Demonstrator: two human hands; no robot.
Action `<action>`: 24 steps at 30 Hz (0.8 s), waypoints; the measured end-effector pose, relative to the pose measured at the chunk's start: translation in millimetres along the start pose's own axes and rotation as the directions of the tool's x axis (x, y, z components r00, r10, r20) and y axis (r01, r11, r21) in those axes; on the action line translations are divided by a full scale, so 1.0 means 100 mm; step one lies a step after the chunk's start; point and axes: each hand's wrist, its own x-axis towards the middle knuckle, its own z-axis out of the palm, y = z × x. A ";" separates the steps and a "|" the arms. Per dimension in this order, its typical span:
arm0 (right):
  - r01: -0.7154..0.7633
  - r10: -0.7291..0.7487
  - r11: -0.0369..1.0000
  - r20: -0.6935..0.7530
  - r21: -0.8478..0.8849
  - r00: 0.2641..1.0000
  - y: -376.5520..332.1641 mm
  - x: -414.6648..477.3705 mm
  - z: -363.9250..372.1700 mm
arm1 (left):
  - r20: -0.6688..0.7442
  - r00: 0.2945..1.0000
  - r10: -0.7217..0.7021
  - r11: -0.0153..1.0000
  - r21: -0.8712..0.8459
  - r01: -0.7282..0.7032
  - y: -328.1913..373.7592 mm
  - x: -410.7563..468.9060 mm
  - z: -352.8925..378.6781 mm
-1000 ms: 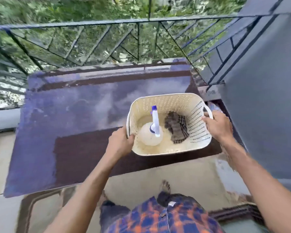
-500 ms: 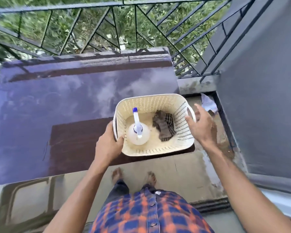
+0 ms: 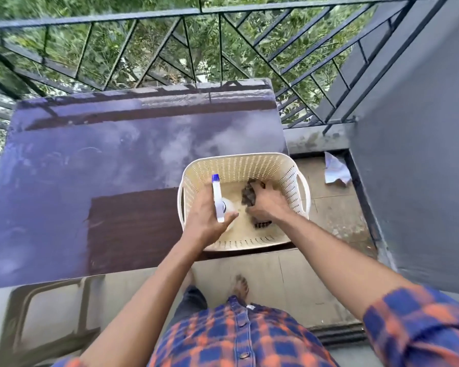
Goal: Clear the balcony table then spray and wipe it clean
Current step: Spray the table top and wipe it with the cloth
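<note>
Both my hands are inside the basket (image 3: 239, 165): left hand (image 3: 207, 221) closed around the upright spray bottle (image 3: 217, 201), right hand (image 3: 265, 205) clutching the cloth (image 3: 249, 194) just beside it.

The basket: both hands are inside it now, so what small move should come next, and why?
Probably lift both hands out: the left hand grips the spray bottle and the right hand is on the dark cloth, both inside the basket, which stands on the table.

Both hands are down in the cream basket (image 3: 239, 165) at the table's (image 3: 96, 165) four o'clock corner: left hand (image 3: 204, 218) around the spray bottle (image 3: 217, 202), right hand (image 3: 265, 205) on the dark cloth (image 3: 249, 194).
</note>
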 end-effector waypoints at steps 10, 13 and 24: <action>0.071 -0.079 0.995 -0.130 -0.064 0.988 0.10 0.14 0.21 | -0.107 0.989 0.097 0.988 -0.108 -0.109 0.12 0.30 0.16; 0.084 -0.093 0.995 -0.163 -0.060 0.982 0.06 0.15 0.13 | -0.182 0.982 0.059 0.978 -0.186 -0.093 0.23 0.33 0.08; -0.034 0.068 0.862 -0.049 0.505 0.996 -0.03 -0.03 -0.50 | -0.295 0.955 -0.033 0.817 -0.558 -0.144 0.75 0.28 -0.76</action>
